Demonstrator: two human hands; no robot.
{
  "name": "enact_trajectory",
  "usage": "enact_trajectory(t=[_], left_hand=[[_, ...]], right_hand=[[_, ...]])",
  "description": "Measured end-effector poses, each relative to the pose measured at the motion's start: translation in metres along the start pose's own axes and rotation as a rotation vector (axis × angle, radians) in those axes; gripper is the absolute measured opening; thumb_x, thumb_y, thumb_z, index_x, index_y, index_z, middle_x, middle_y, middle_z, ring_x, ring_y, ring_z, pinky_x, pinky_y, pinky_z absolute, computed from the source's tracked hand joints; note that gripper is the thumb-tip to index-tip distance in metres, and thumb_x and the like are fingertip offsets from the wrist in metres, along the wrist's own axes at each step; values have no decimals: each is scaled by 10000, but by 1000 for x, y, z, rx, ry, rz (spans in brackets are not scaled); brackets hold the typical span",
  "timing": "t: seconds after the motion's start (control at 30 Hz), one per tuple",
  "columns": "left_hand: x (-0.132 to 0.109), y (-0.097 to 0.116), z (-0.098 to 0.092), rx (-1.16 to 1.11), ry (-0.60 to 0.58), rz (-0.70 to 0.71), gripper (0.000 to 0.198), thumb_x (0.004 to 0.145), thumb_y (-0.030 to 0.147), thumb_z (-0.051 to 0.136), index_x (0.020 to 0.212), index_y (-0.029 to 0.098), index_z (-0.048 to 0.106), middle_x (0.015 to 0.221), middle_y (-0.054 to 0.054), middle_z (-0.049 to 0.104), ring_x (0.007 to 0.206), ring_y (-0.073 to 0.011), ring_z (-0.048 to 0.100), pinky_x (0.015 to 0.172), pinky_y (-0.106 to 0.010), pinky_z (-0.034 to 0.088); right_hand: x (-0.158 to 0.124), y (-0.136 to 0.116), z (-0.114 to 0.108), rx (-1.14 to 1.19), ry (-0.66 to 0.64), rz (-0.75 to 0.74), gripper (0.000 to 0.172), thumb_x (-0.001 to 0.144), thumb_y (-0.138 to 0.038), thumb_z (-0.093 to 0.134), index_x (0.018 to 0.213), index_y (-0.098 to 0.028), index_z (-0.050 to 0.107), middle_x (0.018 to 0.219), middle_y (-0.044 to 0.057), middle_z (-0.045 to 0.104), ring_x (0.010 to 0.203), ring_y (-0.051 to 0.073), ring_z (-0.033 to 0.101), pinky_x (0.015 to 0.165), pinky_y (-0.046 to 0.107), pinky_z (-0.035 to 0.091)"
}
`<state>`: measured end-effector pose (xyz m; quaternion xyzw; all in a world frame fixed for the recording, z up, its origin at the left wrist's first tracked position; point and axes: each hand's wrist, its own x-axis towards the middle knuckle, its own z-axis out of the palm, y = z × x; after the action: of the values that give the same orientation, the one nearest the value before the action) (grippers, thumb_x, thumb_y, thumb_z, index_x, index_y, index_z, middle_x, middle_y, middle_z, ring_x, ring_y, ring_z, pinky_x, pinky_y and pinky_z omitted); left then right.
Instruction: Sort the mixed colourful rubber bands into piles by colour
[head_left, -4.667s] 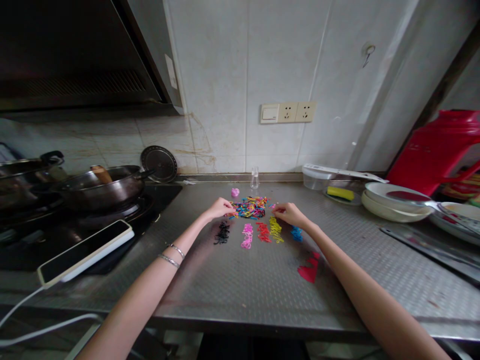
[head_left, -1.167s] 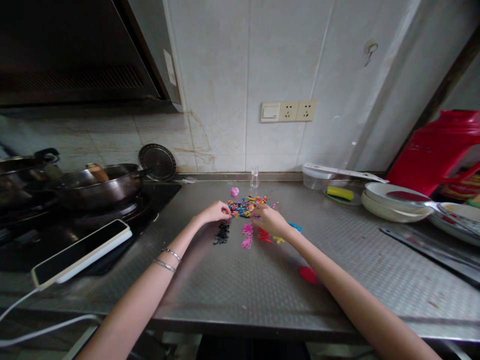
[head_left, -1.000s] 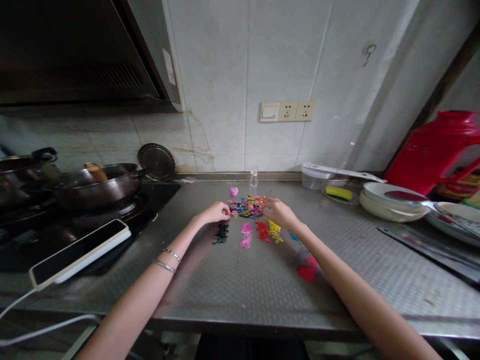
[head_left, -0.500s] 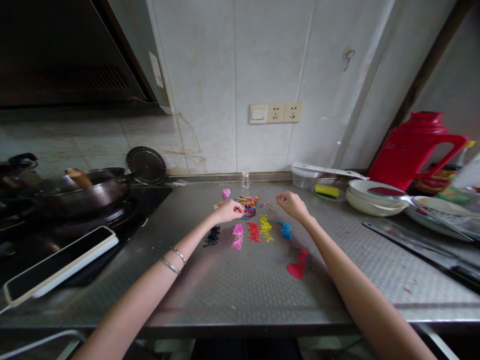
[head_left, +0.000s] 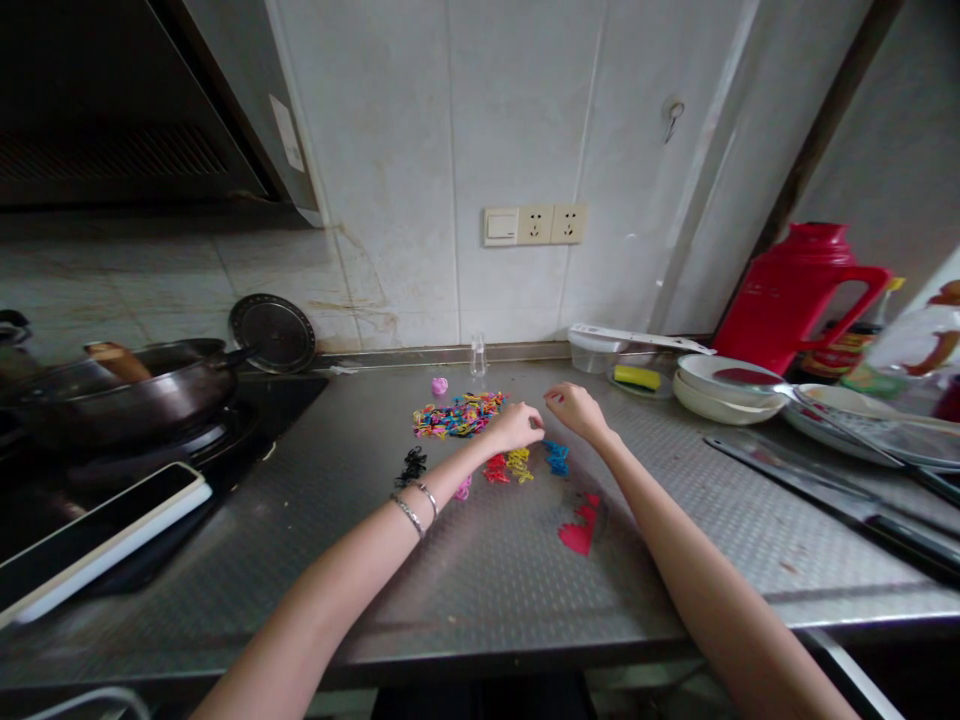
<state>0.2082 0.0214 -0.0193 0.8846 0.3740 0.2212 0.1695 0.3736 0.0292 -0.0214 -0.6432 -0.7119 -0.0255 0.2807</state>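
The left hand [head_left: 516, 425] is held low over the metal counter [head_left: 480, 590], its fingers curled together in a narrow pinch; whether anything small is gripped there cannot be told. The right hand [head_left: 576, 408] is placed just beside it, with a narrow gap left between the two, and its fingertips are likewise drawn close, though what may be held by them cannot be made out. The mixed pile of coloured bands [head_left: 454, 415] is spread to the left of the left hand and slightly beyond it, its near right edge partly covered by the wrist. Nearer the counter's front edge, bands are laid out by colour in a loose row. The yellow bands [head_left: 519, 465] are found just below the left hand, with the red bands [head_left: 496, 468] set close on their left. The blue bands [head_left: 556, 458] are seen below the gap between the hands, near both sets of fingertips. The pink bands [head_left: 463, 488] are mostly hidden by the left forearm, while the black bands [head_left: 411, 466] are left on that forearm's far side, well apart from the right hand. Beyond the mixed pile, a pink lump [head_left: 439, 385] and a small clear bottle [head_left: 478, 356] are set near the wall.
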Motion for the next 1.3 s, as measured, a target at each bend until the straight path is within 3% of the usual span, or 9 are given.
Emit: enact_trajectory(t=[0.2,0.33,0.43,0.53,0.67,0.87,1.1,1.3], left_hand=[[-20,-58,-52,-248,204,-116,248,718,269,502,803,90,650,609,-34,607,506,-92,495,487,-193,357],[-51,-109,-88,-406,369,-350,243,707,298,516,757,90,631,466,17,504,416,-69,422,427,-180,310],[-77,-141,-104,-530,449,-560,253,702,318,508,819,121,615,450,48,452,334,-36,298,353,-167,179],[-97,-161,-106,-660,516,-631,255,692,335,513,820,126,584,450,65,405,318,-23,245,339,-165,119],[-105,-171,-100,-712,556,-601,258,687,341,512,805,121,576,447,68,383,316,-19,226,337,-165,108],[-105,-172,-93,-594,577,-577,282,687,371,510,792,125,600,449,56,400,330,-32,267,335,-166,143],[-106,-172,-91,-559,570,-554,296,703,387,487,789,125,596,447,56,388,338,-37,268,333,-166,145],[-108,-168,-92,-565,570,-537,310,696,399,494,797,127,600,452,58,390,348,-38,269,344,-170,147]], right_hand=[[1,-6,4,15,-33,-56,253,745,-255,458,879,-193,663,930,63,646,849,156,573,731,215,405],[-1,-20,9,40,-80,-155,244,751,-259,468,877,-187,664,916,64,649,866,154,569,760,212,399],[-5,-36,12,62,-125,-228,228,748,-245,480,871,-193,666,911,57,650,855,150,569,763,213,399],[-10,-54,14,116,-170,-320,222,738,-220,491,873,-196,666,918,45,650,854,145,566,765,212,401],[-17,-77,20,158,-250,-413,221,742,-215,490,865,-195,672,903,39,657,858,145,567,788,222,402],[-21,-96,30,48,-320,-435,210,771,-268,495,883,-217,665,933,39,652,920,153,552,804,220,399],[-22,-101,34,-38,-294,-431,192,792,-264,478,852,-219,654,932,44,629,952,158,528,755,209,414],[-12,-87,17,101,-216,-398,198,773,-234,490,863,-197,662,950,52,632,901,149,550,795,224,407]])
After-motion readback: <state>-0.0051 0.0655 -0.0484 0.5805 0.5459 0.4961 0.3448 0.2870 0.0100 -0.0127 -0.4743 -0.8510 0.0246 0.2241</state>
